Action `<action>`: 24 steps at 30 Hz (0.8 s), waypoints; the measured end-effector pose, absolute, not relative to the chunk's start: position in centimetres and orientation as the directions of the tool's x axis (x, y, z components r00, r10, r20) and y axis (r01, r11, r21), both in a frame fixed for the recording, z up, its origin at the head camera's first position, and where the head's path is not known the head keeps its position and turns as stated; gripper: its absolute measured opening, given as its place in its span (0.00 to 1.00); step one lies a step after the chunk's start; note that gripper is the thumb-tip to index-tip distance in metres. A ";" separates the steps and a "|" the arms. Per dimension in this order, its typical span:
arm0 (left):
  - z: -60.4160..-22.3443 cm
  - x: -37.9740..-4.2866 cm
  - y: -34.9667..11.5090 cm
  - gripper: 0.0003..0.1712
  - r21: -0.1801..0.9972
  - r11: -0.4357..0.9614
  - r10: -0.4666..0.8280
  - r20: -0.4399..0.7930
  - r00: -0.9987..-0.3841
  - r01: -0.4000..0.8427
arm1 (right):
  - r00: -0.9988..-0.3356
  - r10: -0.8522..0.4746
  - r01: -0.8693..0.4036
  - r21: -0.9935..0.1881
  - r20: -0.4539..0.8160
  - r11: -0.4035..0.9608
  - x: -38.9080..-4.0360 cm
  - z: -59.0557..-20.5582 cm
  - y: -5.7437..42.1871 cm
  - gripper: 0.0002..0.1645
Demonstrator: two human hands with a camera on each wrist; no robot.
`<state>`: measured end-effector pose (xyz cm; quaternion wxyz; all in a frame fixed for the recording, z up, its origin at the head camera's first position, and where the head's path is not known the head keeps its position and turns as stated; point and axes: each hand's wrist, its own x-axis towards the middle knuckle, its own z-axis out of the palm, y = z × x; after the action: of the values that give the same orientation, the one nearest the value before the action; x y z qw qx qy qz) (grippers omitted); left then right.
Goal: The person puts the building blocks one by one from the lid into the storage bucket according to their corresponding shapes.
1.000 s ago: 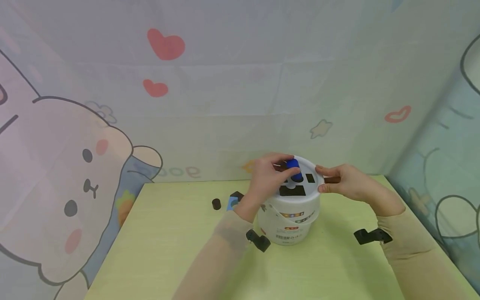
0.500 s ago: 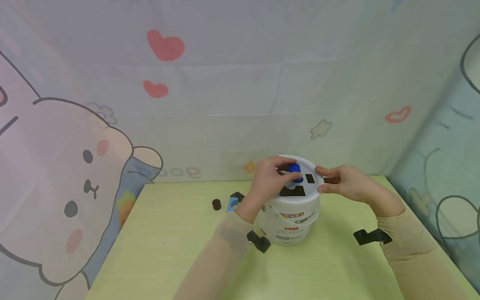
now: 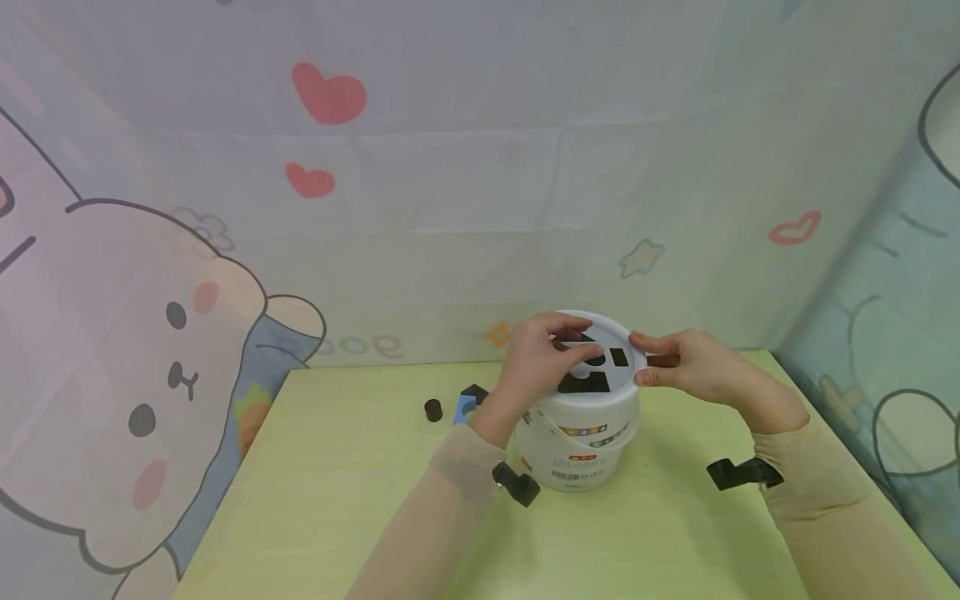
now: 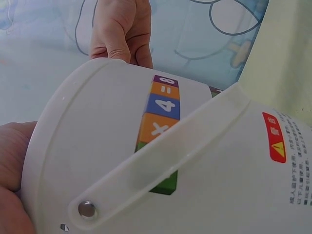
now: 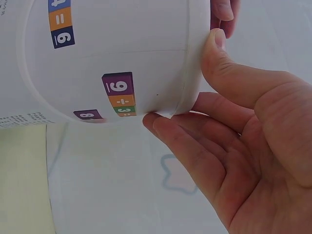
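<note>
White bucket (image 3: 577,467) stands upright on the yellow-green table (image 3: 360,500), right of centre in the lower half of my head view, its lid (image 3: 622,380) on top, marked with dark shapes. I see the left hand (image 3: 538,358) over the lid's left part, thumb and fingers apart and slightly bent, nothing visible between them; whether it touches the lid, I cannot tell. On my feed the right hand (image 3: 693,367) holds the lid's right edge, thumb and fingers partly spread around it. In the left wrist view I make out the handle (image 4: 161,156) slanting from lower left to upper right. Left of the bucket, I spot a dark cylinder (image 3: 432,410).
</note>
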<state>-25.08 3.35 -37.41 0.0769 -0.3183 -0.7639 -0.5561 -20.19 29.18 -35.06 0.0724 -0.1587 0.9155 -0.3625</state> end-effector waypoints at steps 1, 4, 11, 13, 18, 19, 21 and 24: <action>-37.4 -25.1 3.3 0.20 0.801 0.177 0.399 0.472 -0.786 0.572 | -0.939 -0.345 -0.240 -0.686 -0.016 0.687 -20.2 -35.0 29.2 0.43; -37.4 -25.1 3.2 0.20 0.799 0.178 0.396 0.476 -0.785 0.574 | -0.937 -0.350 -0.246 -0.686 -0.013 0.684 -20.4 -35.0 29.2 0.43; -37.5 -25.1 2.9 0.18 0.806 0.157 0.400 0.477 -0.783 0.571 | -0.939 -0.343 -0.223 -0.699 -0.035 0.680 -20.4 -35.0 29.0 0.44; -37.5 -25.0 2.5 0.17 0.813 0.136 0.401 0.477 -0.782 0.566 | -0.939 -0.340 -0.219 -0.697 -0.039 0.683 -20.4 -35.0 29.0 0.45; -37.6 -24.8 0.9 0.17 0.812 0.105 0.359 0.507 -0.784 0.574 | -0.939 -0.341 -0.224 -0.689 -0.035 0.689 -20.4 -35.0 28.9 0.46; -37.6 -24.8 0.6 0.17 0.814 0.107 0.341 0.510 -0.790 0.571 | -0.939 -0.341 -0.225 -0.689 -0.034 0.688 -20.4 -35.0 28.9 0.46; -37.8 -24.7 -0.1 0.17 0.819 0.105 0.306 0.513 -0.802 0.564 | -0.940 -0.341 -0.227 -0.689 -0.031 0.689 -20.3 -34.9 29.0 0.46; -38.1 -24.5 -1.2 0.17 0.837 0.079 0.269 0.505 -0.820 0.541 | -0.939 -0.342 -0.236 -0.684 -0.022 0.691 -20.1 -35.0 29.4 0.45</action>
<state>-24.50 -1.20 -38.07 0.1101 -0.2789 -0.7261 -0.6188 -20.15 29.35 -34.99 0.0738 -0.1578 0.9165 -0.3602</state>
